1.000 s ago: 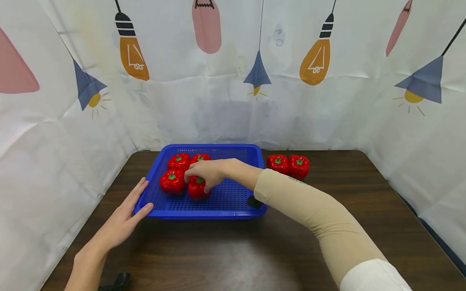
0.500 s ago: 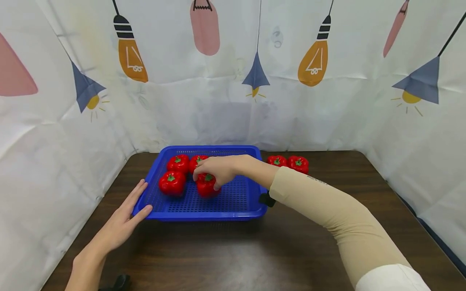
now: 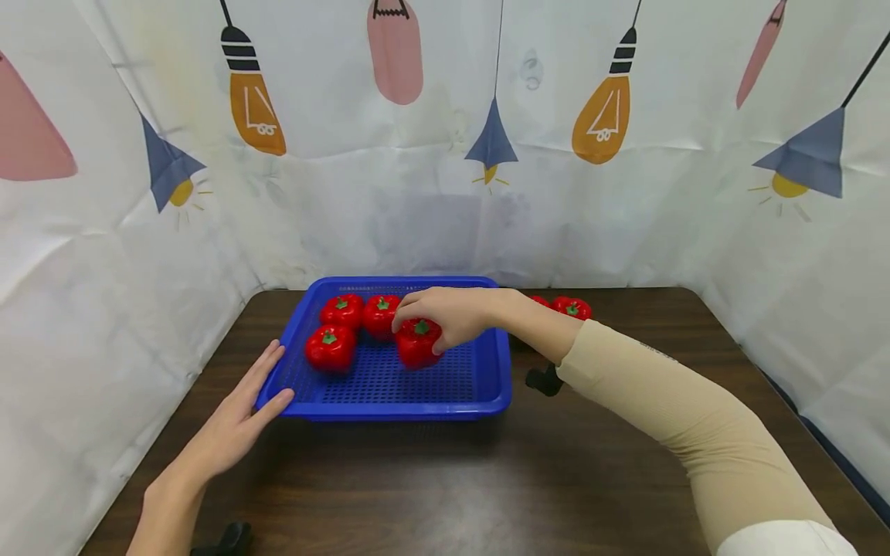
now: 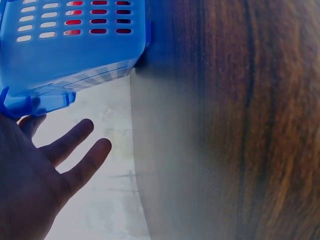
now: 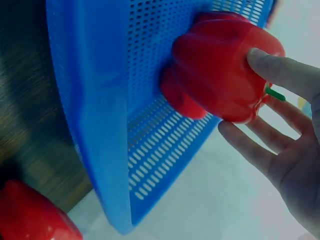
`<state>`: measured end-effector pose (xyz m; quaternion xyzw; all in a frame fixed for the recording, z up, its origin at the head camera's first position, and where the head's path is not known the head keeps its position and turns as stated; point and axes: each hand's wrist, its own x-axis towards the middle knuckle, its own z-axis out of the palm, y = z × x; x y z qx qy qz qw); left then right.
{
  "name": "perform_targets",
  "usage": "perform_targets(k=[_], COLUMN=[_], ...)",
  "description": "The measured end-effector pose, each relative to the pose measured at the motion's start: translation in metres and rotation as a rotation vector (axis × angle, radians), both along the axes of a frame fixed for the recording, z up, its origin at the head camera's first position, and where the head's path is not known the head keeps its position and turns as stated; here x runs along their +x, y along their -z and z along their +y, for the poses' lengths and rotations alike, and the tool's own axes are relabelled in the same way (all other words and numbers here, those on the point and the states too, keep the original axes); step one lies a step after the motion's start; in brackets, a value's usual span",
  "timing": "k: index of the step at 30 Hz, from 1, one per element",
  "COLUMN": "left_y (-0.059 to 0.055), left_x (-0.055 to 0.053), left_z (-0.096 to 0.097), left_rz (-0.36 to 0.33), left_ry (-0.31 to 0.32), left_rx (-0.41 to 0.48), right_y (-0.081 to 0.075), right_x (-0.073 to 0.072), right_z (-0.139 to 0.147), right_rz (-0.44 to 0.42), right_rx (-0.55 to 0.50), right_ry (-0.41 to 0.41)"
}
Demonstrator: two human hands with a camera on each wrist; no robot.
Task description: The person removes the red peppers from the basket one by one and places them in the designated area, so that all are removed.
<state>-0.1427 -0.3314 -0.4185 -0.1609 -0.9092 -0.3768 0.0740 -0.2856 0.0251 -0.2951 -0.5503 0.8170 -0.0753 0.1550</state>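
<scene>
A red bell pepper (image 3: 419, 345) with a green stem is gripped by my right hand (image 3: 452, 313), over the middle of the blue plastic basket (image 3: 410, 411). The right wrist view shows the thumb on one side of this bell pepper (image 5: 225, 70) and the fingers on the other. Three more red bell peppers (image 3: 330, 347) sit in the basket's left half. My left hand (image 3: 232, 421) rests at the basket's left rim with fingers extended. In the left wrist view, two fingers of the left hand (image 4: 55, 160) spread below the basket's outer wall (image 4: 85, 55).
Two red bell peppers (image 3: 572, 308) lie on the dark wooden table (image 3: 626, 463) right of the basket, one mostly behind the right forearm. A white curtain (image 3: 431, 216) with printed lamps stands behind and at both sides. Black wrist devices (image 3: 545, 380) show near both arms.
My right hand has carried the bell pepper rightward and slightly up, from beside the front-left pepper to the basket's middle. The left hand stays at the rim.
</scene>
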Motion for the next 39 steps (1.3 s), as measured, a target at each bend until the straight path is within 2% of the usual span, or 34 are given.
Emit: perform_targets(k=[10,24,29,39], left_y=[-0.003,-0.001,0.000,-0.001], left_x=[-0.001,0.000,0.000,-0.002], left_z=[0.001,0.001,0.001,0.000], left_rz=[-0.017,-0.011,0.005,-0.017], left_ry=[-0.004,-0.009,-0.008,-0.002], left_rx=[0.011,0.005,-0.012,-0.002], right_y=[-0.014,-0.029,-0.030,-0.026], right_x=[0.001,-0.001,0.000,0.005], right_z=[0.037,0.103,0.129,0.174], right_rz=[-0.009,0.010,0.040,-0.006], right_rx=[-0.117,-0.210,-0.252,-0.289], right_ry=[-0.028,0.047,0.074,0.176])
